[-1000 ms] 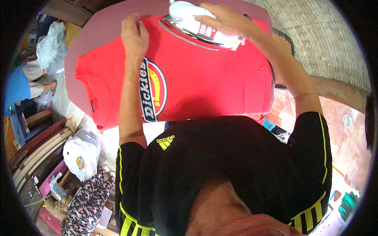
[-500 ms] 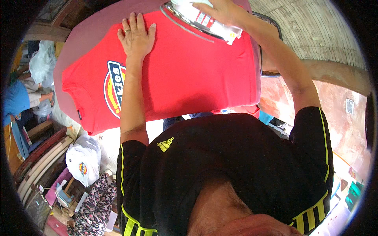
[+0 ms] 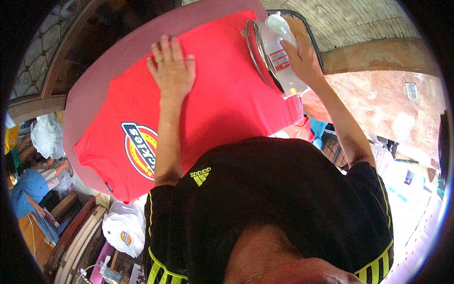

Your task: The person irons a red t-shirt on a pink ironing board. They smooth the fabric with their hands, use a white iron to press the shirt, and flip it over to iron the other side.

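A red T-shirt [image 3: 222,71] with a round printed emblem on its chest lies spread over a dull maroon ironing board [image 3: 101,68]. My left hand [image 3: 174,71] rests flat on the shirt, fingers extended and a ring on one of them. In my right hand [image 3: 305,59] is the handle of a white clothes iron [image 3: 279,54]. The iron sits toward the right end of the shirt, its metal soleplate edge facing left and a small orange light lit near its heel. Part of the handle is hidden by my fingers.
A black metal frame [image 3: 309,26] curves round the board's right end. White folded fabric with an emblem [image 3: 124,227] lies lower left, near stacked boards [image 3: 78,232]. Another person in blue clothing [image 3: 30,187] is at the far left, below a white plastic bag [image 3: 47,135].
The iron in my right hand has moved right and toward me, turning more upright in the picture. My left hand stays flat on the shirt. The whole view has shifted a little.
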`<state>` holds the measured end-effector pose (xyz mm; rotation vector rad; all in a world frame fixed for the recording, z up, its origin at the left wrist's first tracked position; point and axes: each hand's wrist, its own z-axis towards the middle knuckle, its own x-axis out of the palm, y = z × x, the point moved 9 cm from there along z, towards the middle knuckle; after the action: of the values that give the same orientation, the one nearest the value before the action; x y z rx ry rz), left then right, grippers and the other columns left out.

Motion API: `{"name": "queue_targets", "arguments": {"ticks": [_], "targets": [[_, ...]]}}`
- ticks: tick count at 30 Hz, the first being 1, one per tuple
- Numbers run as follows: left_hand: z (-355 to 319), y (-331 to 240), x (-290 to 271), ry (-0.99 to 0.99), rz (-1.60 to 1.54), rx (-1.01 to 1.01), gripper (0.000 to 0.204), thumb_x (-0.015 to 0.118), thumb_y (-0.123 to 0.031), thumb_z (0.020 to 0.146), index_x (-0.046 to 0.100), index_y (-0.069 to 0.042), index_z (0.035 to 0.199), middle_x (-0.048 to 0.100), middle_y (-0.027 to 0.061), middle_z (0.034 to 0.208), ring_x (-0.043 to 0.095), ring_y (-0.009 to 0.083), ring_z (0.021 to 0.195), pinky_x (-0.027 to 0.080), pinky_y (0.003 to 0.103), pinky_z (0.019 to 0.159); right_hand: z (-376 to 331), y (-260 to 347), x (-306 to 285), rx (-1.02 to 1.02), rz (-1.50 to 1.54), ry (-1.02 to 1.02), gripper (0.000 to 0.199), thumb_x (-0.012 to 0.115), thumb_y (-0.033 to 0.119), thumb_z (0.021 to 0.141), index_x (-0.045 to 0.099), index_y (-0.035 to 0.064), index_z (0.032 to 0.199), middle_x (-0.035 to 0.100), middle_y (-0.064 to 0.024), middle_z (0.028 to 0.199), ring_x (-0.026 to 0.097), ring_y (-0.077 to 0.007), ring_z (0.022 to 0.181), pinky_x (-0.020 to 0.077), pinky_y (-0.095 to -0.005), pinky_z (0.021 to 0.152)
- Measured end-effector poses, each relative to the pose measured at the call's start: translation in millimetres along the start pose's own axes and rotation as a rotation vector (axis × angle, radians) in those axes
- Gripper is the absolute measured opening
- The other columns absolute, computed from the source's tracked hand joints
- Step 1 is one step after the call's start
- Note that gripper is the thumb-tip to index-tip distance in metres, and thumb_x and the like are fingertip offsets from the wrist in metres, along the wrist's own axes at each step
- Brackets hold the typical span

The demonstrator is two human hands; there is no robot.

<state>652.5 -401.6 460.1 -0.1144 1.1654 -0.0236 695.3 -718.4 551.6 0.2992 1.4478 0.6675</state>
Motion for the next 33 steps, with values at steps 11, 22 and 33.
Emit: {"name": "queue_targets", "arguments": {"ticks": [11, 22, 33], "targets": [[6.8, -30.1, 1.3, 0.008, 0.002, 0.086, 0.073, 0.047, -0.061, 0.094, 0.039, -0.013, 0.149, 0.035, 0.0143, 0.155, 0.030, 0.0411, 0.143, 0.026, 0.062, 0.111, 150.1, -7.1, 34.3, -0.100, -0.091, -0.046, 0.049, 0.051, 0.040, 0.098, 0.059, -0.0049, 0.113, 0.066, -0.0293, 0.095, 0.065, -0.0462, 0.082, 0.0513, -0.0503, 0.073], [10.7, -23.0, 12.8, 0.001, -0.021, 0.040, 0.077, 0.045, -0.064, 0.093, 0.038, -0.013, 0.150, 0.031, 0.0115, 0.158, 0.024, 0.0377, 0.147, 0.019, 0.060, 0.115, 23.0, 42.5, 38.1, -0.340, 0.033, 0.107, 0.040, 0.056, 0.038, 0.097, 0.059, 0.0005, 0.111, 0.067, -0.0236, 0.085, 0.067, -0.0403, 0.081, 0.0507, -0.0485, 0.075], [-69.3, 12.2, -42.4, -0.023, -0.197, -0.250, 0.070, 0.051, -0.053, 0.094, 0.040, -0.009, 0.148, 0.029, 0.0163, 0.158, 0.023, 0.0380, 0.147, 0.017, 0.061, 0.115, 68.7, 157.8, 112.4, -0.601, 0.140, 0.482, 0.036, 0.061, 0.037, 0.095, 0.059, 0.0010, 0.098, 0.065, -0.0240, 0.079, 0.067, -0.0383, 0.073, 0.0487, -0.0447, 0.064]]}}
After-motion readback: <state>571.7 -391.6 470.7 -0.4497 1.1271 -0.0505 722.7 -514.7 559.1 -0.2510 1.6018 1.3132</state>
